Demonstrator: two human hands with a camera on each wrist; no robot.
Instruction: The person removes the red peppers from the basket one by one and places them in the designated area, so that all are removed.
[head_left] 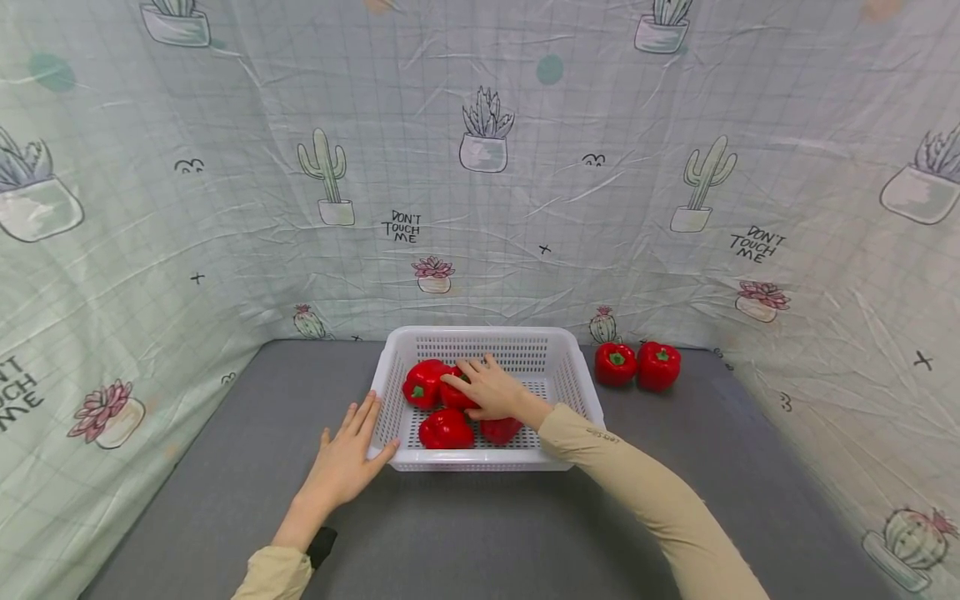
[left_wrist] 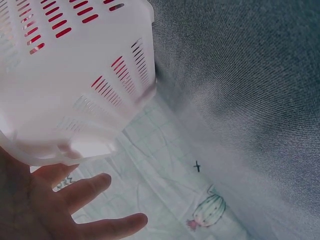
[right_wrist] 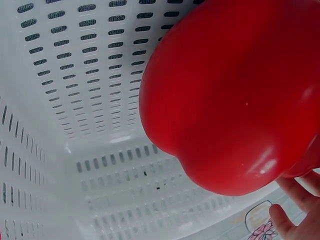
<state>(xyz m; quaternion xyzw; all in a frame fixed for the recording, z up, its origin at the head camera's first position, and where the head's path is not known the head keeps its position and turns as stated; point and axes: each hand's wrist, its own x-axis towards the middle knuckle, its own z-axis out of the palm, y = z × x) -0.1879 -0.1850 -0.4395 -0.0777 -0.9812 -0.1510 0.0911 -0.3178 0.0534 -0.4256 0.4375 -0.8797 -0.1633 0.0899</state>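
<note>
Basket (head_left: 480, 457): one, white plastic, slotted walls, standing on the grey table (head_left: 480, 533).

Peppers, red, in the basket: four that I can see, all in its left and middle part. One far-left pepper (head_left: 420, 386), green stem showing; one pepper under my hand (head_left: 454, 397), just to its right, partly covered; one near-left pepper (head_left: 446, 430); one near-right pepper (head_left: 498, 431), beside my right forearm.

Peppers, red, outside: two, far right of the basket on the table, side by side, stems showing: the left one (head_left: 616, 364) and the right one (head_left: 658, 367).

My right hand (head_left: 491, 390): reaches into the basket from the right, fingers spread wide over the covered pepper; how firmly they touch it I cannot tell.

My left hand (head_left: 345, 460): at the basket's near-left corner, fingers spread wide along the left side, thumb at the corner; it holds no pepper.

Sleeves: beige. Band (head_left: 322, 547): black, at my left wrist.

Cloth (head_left: 525, 233): pale, creased, printed with potted cacti and "Don't touch me", hung behind and at both sides.
</note>
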